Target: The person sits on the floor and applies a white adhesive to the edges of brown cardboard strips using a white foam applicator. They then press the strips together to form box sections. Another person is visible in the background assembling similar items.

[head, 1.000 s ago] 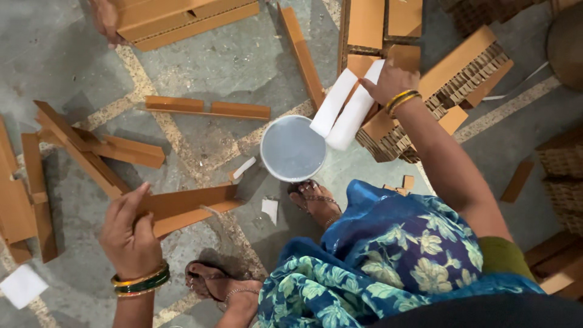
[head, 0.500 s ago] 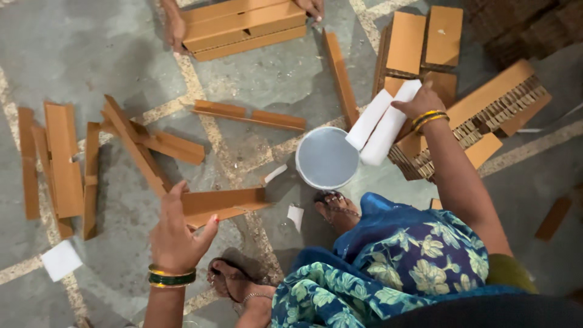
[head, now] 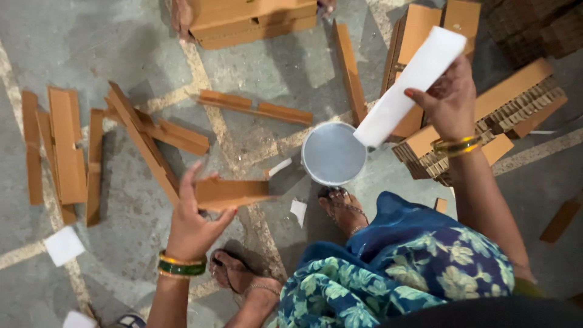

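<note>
1. Down on the concrete floor [head: 255,73], the left hand [head: 193,226] has its grip closed on one end of a folded brown cardboard strip [head: 234,193], thumb on top and fingers under it, so the strip juts to the right just above the floor.
2. Up on the right, the right hand [head: 450,100] pinches a long white paper strip [head: 410,85] near its middle; the grip is narrow, between thumb and fingertips, and the strip slants from far right down to near left.
3. Its lower end hangs over the rim of a round white tub [head: 334,153], which stands on the floor between the two hands, just beyond a sandalled foot [head: 342,208].
4. More cardboard pieces lie scattered to the left [head: 67,146], one long strip lies at the centre [head: 255,108], and a honeycomb cardboard stack [head: 486,121] sits under the right wrist.
5. Another person's hand [head: 180,15] touches a flat cardboard bundle [head: 255,21] at the far edge.
6. Risk, as a judgement: the white strip is held at one point only, so it could sag or swing and drag through whatever is in the tub, or slip out of the light pinch.
7. The cardboard strip is gripped at its very end, so its free length may droop or twist open.
8. The foot is close to the tub, and a shift of weight could knock it over.
</note>
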